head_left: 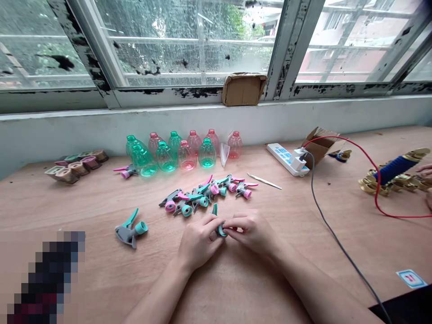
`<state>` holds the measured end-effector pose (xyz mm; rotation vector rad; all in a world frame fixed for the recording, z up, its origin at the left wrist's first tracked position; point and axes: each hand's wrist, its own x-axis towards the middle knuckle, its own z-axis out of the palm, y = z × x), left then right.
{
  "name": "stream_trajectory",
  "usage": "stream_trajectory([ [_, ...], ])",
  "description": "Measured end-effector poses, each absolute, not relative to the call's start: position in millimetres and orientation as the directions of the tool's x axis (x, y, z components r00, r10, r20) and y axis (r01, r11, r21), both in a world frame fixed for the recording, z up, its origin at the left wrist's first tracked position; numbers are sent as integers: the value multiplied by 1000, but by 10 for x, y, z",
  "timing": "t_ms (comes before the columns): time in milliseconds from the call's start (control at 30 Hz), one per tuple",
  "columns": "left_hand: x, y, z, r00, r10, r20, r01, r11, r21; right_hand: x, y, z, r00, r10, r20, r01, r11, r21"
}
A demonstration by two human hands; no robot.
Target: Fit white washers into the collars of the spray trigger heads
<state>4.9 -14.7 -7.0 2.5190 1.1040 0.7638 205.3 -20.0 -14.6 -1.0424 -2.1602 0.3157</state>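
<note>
My left hand (197, 240) and my right hand (251, 229) meet over the wooden table (101, 279) and both pinch one small spray trigger head (220, 227) with a teal collar and teal lever. Their fingers are curled round it. Just beyond my hands lies a pile of several trigger heads (205, 193), grey with pink or teal parts. One more teal trigger head (131, 227) lies alone to the left. Several small teal and pink bottles (178, 153) stand in rows near the wall.
Small square pots (76, 165) sit at far left. Metal tweezers (263, 181), a power strip with a charger (290, 159), grey and red cables, and a torn cardboard box (320, 144) lie to the right. Another person's hand (425, 173) touches gold parts at the right edge.
</note>
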Motion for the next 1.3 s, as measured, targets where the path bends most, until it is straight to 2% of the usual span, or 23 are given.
stream_trajectory([
  [133,53,-151,-51,579,742,339,624,-670,402,2040,-208,-142,-436,760,482,629,640,-441],
  [567,71,-146,-54,593,744,309,627,-667,403,2062,-196,-145,-427,766,480,667,625,-405],
  [833,77,-128,-115,599,739,309,519,-652,553,2015,-206,-122,-455,767,452,679,627,-381],
  [1000,74,-137,-108,581,751,314,501,-633,590,2010,-209,-138,-466,731,498,655,664,-361],
  [1300,74,-152,-98,586,754,298,464,-613,639,2031,-209,-175,-436,739,514,630,658,-412],
])
